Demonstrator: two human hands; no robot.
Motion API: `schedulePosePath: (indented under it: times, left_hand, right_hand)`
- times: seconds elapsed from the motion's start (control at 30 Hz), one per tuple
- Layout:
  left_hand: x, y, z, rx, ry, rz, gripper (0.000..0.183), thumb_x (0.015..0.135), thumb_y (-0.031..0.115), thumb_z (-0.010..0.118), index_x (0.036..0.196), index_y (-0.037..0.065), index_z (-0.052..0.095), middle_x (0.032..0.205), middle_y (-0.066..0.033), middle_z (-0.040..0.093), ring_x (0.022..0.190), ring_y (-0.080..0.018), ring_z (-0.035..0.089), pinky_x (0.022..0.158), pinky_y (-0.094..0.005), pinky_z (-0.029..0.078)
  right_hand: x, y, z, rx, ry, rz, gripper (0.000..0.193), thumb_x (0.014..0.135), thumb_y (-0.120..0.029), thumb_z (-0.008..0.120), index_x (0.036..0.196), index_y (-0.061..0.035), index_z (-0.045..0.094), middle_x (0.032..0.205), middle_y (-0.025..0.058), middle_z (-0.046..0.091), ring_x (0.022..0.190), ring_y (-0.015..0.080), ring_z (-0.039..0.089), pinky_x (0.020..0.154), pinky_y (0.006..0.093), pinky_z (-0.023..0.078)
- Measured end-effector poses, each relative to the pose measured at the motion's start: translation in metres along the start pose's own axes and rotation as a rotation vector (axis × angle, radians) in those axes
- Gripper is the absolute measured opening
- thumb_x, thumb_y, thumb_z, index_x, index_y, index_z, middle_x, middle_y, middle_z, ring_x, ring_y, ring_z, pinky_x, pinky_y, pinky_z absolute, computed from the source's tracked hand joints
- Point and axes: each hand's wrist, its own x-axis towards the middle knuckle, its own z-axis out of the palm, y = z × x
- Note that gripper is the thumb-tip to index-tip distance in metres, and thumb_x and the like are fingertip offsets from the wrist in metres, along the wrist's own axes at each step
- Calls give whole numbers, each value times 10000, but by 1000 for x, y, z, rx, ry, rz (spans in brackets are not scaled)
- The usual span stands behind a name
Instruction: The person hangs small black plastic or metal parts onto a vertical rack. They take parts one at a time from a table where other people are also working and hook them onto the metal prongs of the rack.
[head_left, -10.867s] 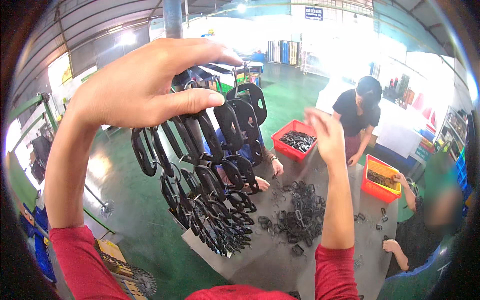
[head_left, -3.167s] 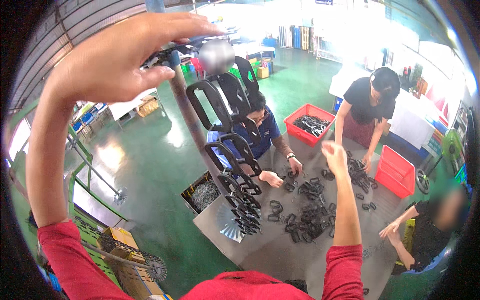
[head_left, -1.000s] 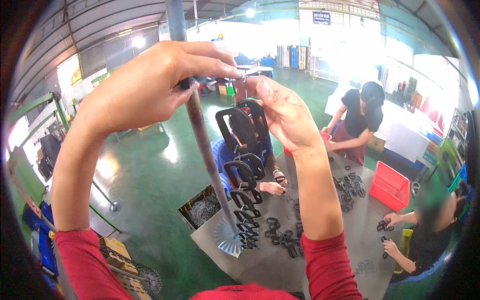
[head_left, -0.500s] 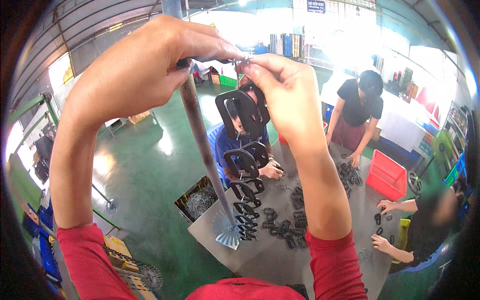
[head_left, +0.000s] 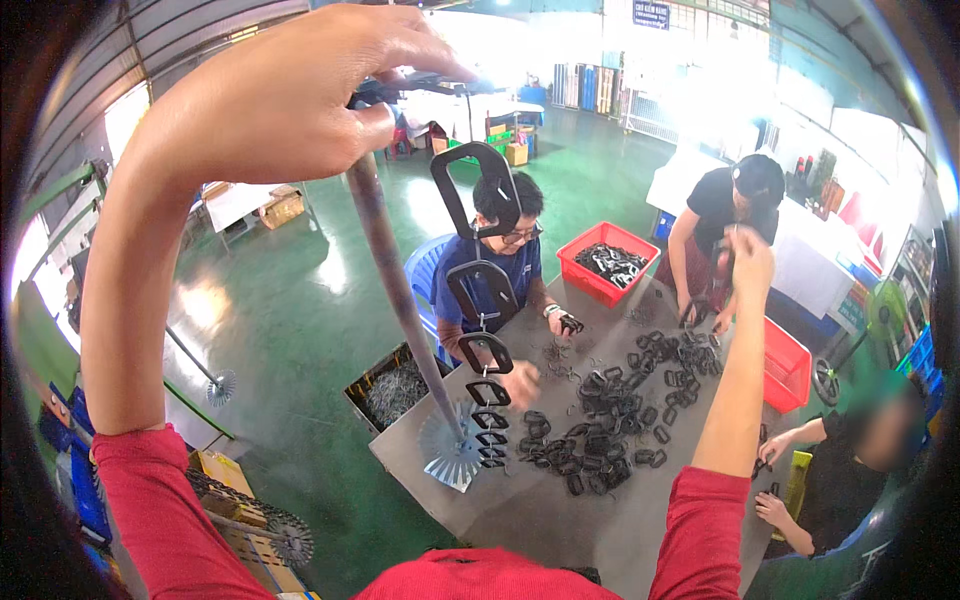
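Note:
High at the upper left, my left hand [head_left: 300,90] curls its thumb and fingers around a dark bar [head_left: 370,100] at the top of an upright metal pole [head_left: 385,240]. Beside the pole hangs a chain of black rounded rings [head_left: 446,195] joined by small metal hooks, reaching down toward a slotted metal disc [head_left: 445,470] at the pole's foot. My right hand [head_left: 750,262] is raised at the right, away from the pole, its fingers closed together. Something dark seems to be by its fingers, but blur and the co-worker behind hide what it is.
Loose black rings [head_left: 590,440] are spread over the grey table [head_left: 520,530]. Two red baskets [head_left: 605,287] stand at its far and right sides. A crate [head_left: 360,405] of metal hooks sits at the left edge. Three people work around the table, one close behind my right hand.
My right hand has left the top of the pole and swung far right. Two ring chains hung there before; one hangs now. My left hand stays at the bar.

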Motion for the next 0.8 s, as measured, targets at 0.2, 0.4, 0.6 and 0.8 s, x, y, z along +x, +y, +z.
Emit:
schedulePosePath:
  times: [0.2,0.4,0.6,0.8]
  left_hand:
    - [-5,-11,0,-172,-18,25,684,588,-69,426,1261,40,372,1216,-152,456,1045,-316,510,930,-371,395]
    - [-10,-13,-7,-167,-109,-6,696,596,-75,420,1277,49,343,1237,-154,441,1088,-301,492,946,-411,391]
    - [-14,-7,14,-133,122,-31,662,623,-142,382,1240,95,409,1236,-101,457,1084,-256,500,889,-383,429]
    - [-17,-3,11,-46,164,-10,552,631,-159,402,1103,94,536,1202,-67,485,1047,-234,512,805,-328,453]
  right_hand:
    - [-122,129,41,-264,-133,241,129,777,-109,511,739,-32,606,688,151,606,661,296,597,612,381,444]
    - [-158,96,57,-434,-569,382,271,705,-199,635,938,-62,619,964,163,606,944,306,564,791,405,445]
    - [-71,-144,51,554,-446,-108,225,854,-114,503,1029,21,548,942,113,612,883,148,586,775,278,452]
    - [-65,-288,38,911,-610,-248,257,886,-162,468,1068,0,551,873,71,599,708,114,556,632,244,450]
